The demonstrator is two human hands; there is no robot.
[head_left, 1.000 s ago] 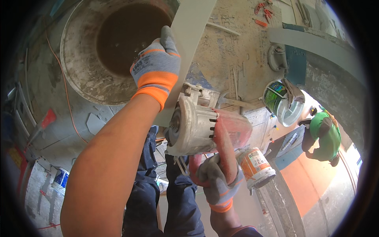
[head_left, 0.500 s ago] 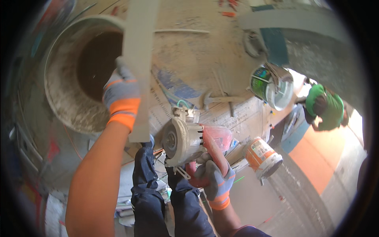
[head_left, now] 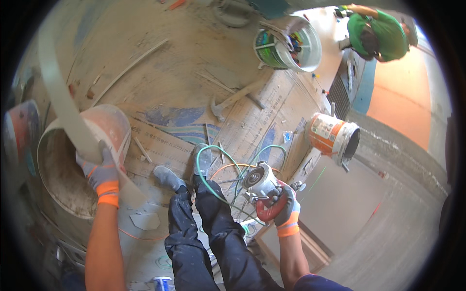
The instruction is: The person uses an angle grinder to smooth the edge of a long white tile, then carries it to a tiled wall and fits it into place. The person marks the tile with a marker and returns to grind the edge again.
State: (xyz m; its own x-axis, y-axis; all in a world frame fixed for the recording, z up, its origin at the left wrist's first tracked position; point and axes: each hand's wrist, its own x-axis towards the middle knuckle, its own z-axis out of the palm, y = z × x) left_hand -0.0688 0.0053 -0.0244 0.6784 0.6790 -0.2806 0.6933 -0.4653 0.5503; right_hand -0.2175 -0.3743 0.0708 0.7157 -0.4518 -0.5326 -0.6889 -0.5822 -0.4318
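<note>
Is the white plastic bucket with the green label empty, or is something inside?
Not empty: small multicoloured objects show inside the bucket, through its open mouth.

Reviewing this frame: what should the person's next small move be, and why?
Probably ease the right hand outward, taking the power tool away from the green line. In this view its loops run behind the tool and by the right leg, so a snag seems possible, though contact can't be told; the left hand is busy gripping the pale strip.

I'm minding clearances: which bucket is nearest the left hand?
The big stained bucket, whose rim the left hand overlaps in view; the green-labelled bucket and the orange-and-white bucket are well to the right.
</note>
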